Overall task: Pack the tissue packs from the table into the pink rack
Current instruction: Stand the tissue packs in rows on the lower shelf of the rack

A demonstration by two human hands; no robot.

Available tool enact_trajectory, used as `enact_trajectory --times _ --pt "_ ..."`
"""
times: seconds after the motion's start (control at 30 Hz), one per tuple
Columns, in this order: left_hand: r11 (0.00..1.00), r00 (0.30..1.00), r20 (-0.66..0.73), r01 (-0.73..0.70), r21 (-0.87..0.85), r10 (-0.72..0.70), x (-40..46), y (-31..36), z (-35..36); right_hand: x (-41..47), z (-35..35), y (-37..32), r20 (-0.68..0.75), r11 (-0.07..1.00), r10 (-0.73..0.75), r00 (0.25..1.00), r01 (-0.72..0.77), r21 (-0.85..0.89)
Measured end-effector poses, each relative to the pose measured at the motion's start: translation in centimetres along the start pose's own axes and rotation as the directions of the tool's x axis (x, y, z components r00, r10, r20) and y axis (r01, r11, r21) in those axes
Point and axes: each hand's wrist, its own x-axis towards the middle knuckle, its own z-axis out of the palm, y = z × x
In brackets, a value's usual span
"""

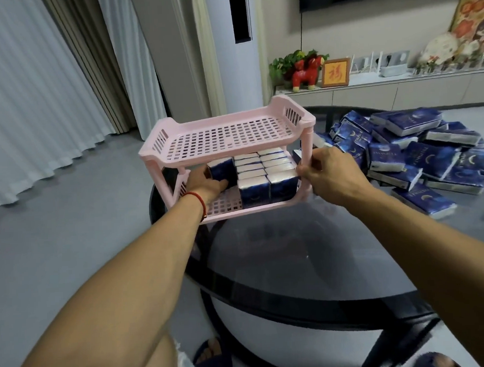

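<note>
Now tissue pack [221, 170] going upright into lower shelf of pink rack [228, 139], left hand [207, 182] curled round it, sliding it beside two packed rows [265, 171] to save room. Right hand [329, 174] grips rack's corner post, likely steadying it. Loose packs [417, 153] heaped on glass table [293, 250] just right of rack. Top shelf bare.

The rack's [228, 153] top shelf [227, 135] lies bare and open from above. On the lower shelf [226, 203], rows of standing packs [265, 174] fill the middle and right; the left hand [207, 182] occupies the gap at the left. Loose packs [422, 153] crowd the tabletop [293, 253] to the right; its near part is free.
</note>
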Motion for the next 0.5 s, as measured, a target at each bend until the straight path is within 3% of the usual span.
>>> enact_trajectory --times 0.17,0.5 --pt "0.999 0.999 -0.006 -0.035 0.013 0.035 -0.01 -0.09 0.29 -0.03 -0.29 0.15 0.007 1.0 -0.013 1.0 0.013 0.003" --pt "0.978 0.998 -0.024 -0.055 0.203 0.061 0.39 -0.33 0.84 0.32 -0.52 0.31 0.014 0.999 -0.048 0.999 0.049 -0.005"
